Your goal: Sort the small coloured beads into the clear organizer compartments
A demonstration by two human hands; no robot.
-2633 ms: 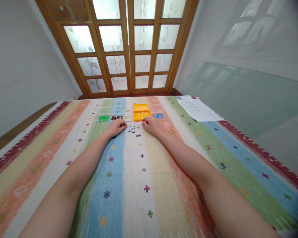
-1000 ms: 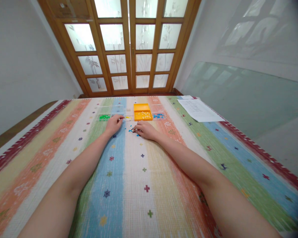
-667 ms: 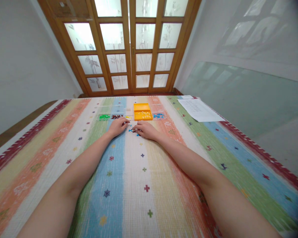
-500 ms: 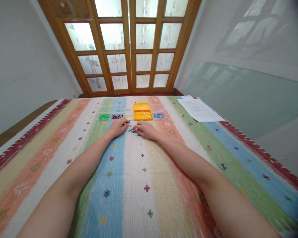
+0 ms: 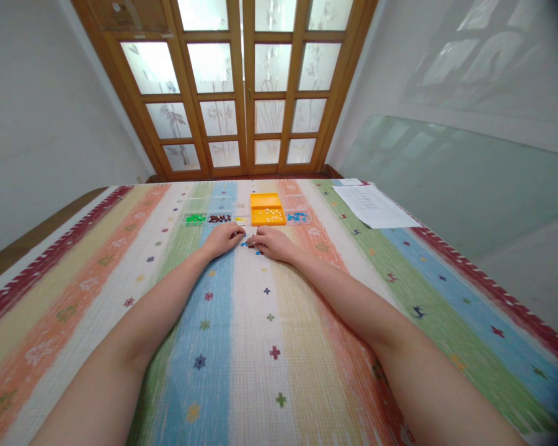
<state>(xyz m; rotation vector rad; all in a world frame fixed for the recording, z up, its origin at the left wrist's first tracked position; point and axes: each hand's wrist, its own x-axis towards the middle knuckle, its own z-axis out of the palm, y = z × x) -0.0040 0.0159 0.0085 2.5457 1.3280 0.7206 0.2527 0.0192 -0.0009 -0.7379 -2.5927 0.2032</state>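
My left hand is closed, thumb and fingers bent together, at the left of a small group of blue and dark brown pieces on the striped tablecloth. A speck of blue shows at its fingertips, too small to name. My right hand lies opposite, its fingers curled down together at the right side of the same pieces. Whatever its fingertips hold is hidden. Another blue piece lies just below the right hand's fingers.
Behind my hands stand small open boxes: green pieces, dark brown pieces, yellow pieces, an orange box with white pieces, and blue pieces. A printed sheet lies at the back right.
My left hand has lowered slightly toward the pieces, and its fingers are closer together. My right hand stays in nearly the same place.
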